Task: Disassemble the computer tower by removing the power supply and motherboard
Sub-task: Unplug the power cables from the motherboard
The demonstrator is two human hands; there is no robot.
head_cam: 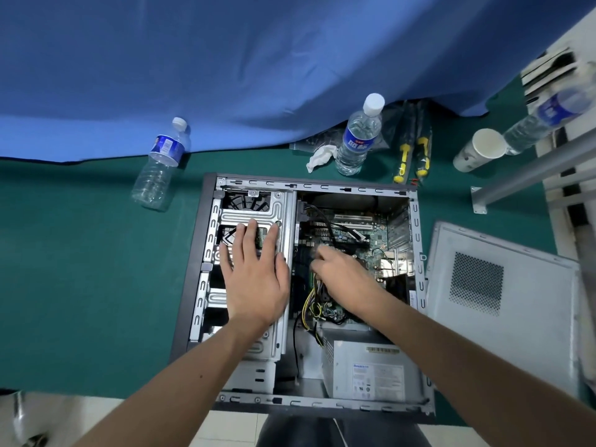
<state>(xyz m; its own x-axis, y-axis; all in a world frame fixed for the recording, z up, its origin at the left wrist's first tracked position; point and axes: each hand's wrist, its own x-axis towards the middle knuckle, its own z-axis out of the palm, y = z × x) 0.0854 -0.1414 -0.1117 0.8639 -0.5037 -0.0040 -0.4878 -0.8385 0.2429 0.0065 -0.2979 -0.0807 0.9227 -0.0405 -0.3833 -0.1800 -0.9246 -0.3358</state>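
Note:
The open computer tower (206, 253) lies on its side on the green table. The grey power supply (364, 369) sits in its near right corner, with a yellow and black cable bundle (311, 306) running up to the green motherboard (371, 233). My left hand (254, 272) rests flat with spread fingers on the silver drive cage (248, 208). My right hand (338, 272) reaches down onto the motherboard, fingers curled at a connector where the cables meet the board. What the fingertips grip is hidden.
The removed side panel (503, 279) lies right of the case. Behind it stand a water bottle (358, 137), two yellow-handled screwdrivers (412, 156), a crumpled tissue (321, 156) and a paper cup (480, 150). An empty bottle (161, 166) lies at left. A blue cloth (258, 59) hangs behind.

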